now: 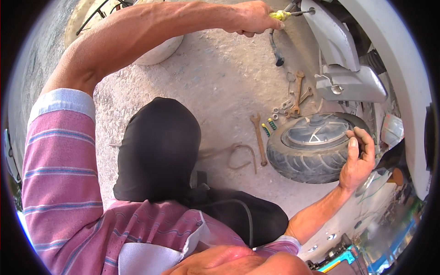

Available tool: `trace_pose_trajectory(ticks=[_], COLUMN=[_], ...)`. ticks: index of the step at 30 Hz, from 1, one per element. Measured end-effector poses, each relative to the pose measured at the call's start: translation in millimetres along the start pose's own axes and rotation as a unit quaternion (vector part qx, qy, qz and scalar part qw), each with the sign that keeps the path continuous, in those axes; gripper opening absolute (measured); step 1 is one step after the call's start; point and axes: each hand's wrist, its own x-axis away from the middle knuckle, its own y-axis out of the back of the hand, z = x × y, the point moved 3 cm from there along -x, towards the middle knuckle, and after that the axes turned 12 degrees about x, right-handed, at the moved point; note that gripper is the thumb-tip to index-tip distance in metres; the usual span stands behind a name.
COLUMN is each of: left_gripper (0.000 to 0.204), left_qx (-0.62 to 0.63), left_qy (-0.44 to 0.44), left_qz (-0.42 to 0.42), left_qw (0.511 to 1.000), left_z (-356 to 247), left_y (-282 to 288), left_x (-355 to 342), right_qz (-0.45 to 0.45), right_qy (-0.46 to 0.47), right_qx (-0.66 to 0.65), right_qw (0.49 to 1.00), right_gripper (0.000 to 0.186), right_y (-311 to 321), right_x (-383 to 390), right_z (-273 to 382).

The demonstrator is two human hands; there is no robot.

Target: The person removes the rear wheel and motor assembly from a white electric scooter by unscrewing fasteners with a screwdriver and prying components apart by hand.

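My left hand (252,18) at the top grips a yellow-handled screwdriver (280,15), its shaft reaching into a hole in the grey vehicle part (332,36) at upper right. My right hand (355,162) is beside the tire (295,158) with a dark hub (314,130), which lies flat on the ground. Its thumb and fingers are curled but apart, with nothing visible between them; whether the fingertips touch the tire I cannot tell. Below the screwdriver hangs a short dark lever (275,48). A lower grey part (355,85) sits above the tire.
Several wrenches (298,91) and small parts (275,110) lie on the dusty ground, with a long wrench (258,137) and two green-yellow items (266,129) left of the tire. My black-clad knee (156,146) is at centre left. A pale round object (156,52) stands behind my left arm.
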Motion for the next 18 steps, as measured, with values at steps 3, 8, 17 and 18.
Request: trace_pose_trajectory(ticks=[3,8,17,18], left_gripper=[0.044,0.047,0.042,0.042], left_qx=[-0.041,-0.190,-0.226,-0.232], left_qy=[-0.026,-0.107,-0.019,-0.019], left_qz=[-0.030,-0.154,-0.126,-0.124], left_qw=[0.998,0.964,0.966,0.965], left_z=[22.0,26.2,-0.1,-8.9], left_y=[5.0,-1.9,-6.9,-7.2], left_x=[-16.3,-34.0,-24.8,-22.4], right_qz=[0.013,0.013,-0.009,-0.003], right_qy=[-0.011,-0.005,0.104,0.126], right_qx=[0.004,0.038,0.167,0.203], right_qw=[1.000,0.999,0.980,0.971], right_gripper=[0.027,0.028,0.025,0.025], right_y=[-9.0,-8.3,-7.0,-7.8], right_x=[-1.1,-6.0,7.9,10.2], right_z=[-1.4,10.3,29.6,30.6])
